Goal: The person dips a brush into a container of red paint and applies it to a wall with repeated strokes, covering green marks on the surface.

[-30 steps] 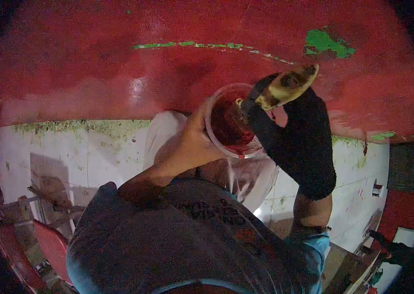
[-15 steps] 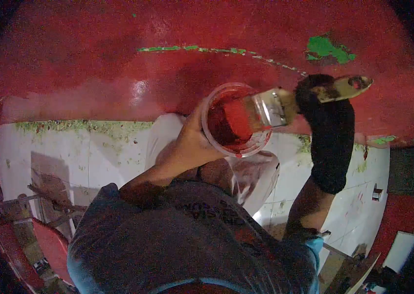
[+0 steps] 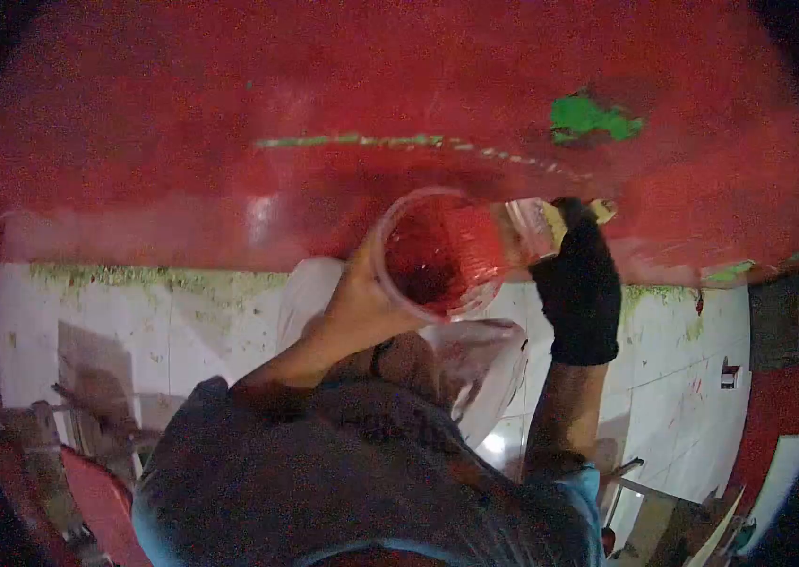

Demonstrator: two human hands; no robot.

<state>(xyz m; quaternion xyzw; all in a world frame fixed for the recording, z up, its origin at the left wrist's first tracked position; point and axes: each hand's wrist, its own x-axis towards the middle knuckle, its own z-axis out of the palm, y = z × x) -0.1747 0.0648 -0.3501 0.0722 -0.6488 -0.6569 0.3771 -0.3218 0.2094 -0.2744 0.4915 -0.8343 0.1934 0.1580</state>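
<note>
My bare left hand (image 3: 357, 300) is wrapped around the side of a clear plastic tub (image 3: 381, 248) with dark red paint (image 3: 421, 250) inside. On my right hand (image 3: 581, 298) is a black glove, its fingers closed round the handle of a wide paintbrush (image 3: 533, 227). Red paint coats the bristles, which lie over the tub's right rim with the metal ferrule just outside it. Part of the handle shows beyond the glove's fingers. Behind both hands stands a red painted surface (image 3: 172, 170).
A bare green patch (image 3: 593, 119) and a thin flaked line (image 3: 352, 142) mark the red paint. White tiles (image 3: 220, 326) with greenish stains run below it. A red chair-like object (image 3: 97, 487) is at lower left, and clutter fills the lower right.
My right hand has moved left and down, and the brush's bristles have shifted from inside the tub to its right rim. The tub now sits slightly lower and further left in view.
</note>
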